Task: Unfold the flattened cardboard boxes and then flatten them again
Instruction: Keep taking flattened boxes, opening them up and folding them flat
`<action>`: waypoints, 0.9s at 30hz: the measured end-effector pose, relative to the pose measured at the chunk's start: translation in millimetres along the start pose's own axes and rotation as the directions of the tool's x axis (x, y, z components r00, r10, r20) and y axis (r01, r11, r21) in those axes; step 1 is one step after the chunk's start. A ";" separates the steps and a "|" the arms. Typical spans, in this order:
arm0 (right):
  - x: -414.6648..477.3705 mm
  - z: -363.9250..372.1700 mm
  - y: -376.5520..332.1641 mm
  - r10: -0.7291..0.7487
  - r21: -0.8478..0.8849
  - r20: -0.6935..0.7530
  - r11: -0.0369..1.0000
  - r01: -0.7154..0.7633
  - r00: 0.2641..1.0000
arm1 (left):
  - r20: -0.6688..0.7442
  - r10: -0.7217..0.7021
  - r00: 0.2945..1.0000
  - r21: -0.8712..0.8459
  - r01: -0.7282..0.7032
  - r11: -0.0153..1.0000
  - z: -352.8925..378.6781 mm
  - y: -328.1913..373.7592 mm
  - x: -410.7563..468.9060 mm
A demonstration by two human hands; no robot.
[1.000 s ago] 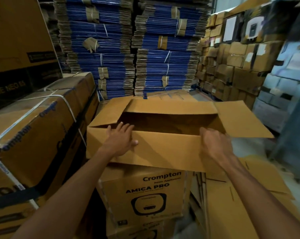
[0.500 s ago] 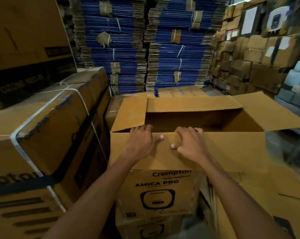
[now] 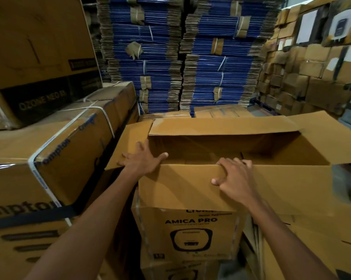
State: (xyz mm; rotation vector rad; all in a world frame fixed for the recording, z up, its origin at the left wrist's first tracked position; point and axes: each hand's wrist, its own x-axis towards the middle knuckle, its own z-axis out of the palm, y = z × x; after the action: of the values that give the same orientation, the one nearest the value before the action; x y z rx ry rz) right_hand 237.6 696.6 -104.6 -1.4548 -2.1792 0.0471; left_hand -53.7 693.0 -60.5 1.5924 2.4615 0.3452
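Cardboard box (image 3: 251,126) stands unfolded, its flaps splayed outward, on top of the AMICA PRO carton (image 3: 190,225). Above that carton, the left hand (image 3: 142,161) lies flat with fingers spread on the box's left flap (image 3: 130,140), while the right hand (image 3: 236,178) grips the top fold of the near flap (image 3: 178,188), fingers hooked inside and thumb outside. Bundled stacks of blue flattened boxes (image 3: 156,57) rise behind the carton
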 end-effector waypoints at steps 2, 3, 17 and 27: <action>-0.6 -4.2 -1.5 0.021 0.000 0.027 1.000 -0.021 0.999 | 0.013 -0.072 0.997 0.016 0.072 0.997 1.8 15.4 0.0; -0.4 -6.8 -3.0 0.033 0.002 0.046 0.999 -0.033 0.998 | -0.005 -0.092 0.996 0.029 0.092 0.995 1.6 22.3 -1.8; 93.9 -24.1 -4.2 0.285 0.063 0.269 0.948 -0.312 0.920 | -0.233 -0.024 0.972 -0.006 0.023 1.000 24.4 14.4 -11.9; 177.2 -29.7 5.9 0.114 -0.166 -0.064 0.978 -0.123 0.991 | -0.254 -0.019 0.967 -0.020 0.015 1.000 25.3 13.1 -14.3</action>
State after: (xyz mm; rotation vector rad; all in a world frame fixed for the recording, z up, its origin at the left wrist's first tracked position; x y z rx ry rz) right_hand 203.8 846.1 -10.6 -1.6593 -2.0935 -0.1391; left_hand -29.5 687.5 -80.3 1.6079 2.6467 0.6019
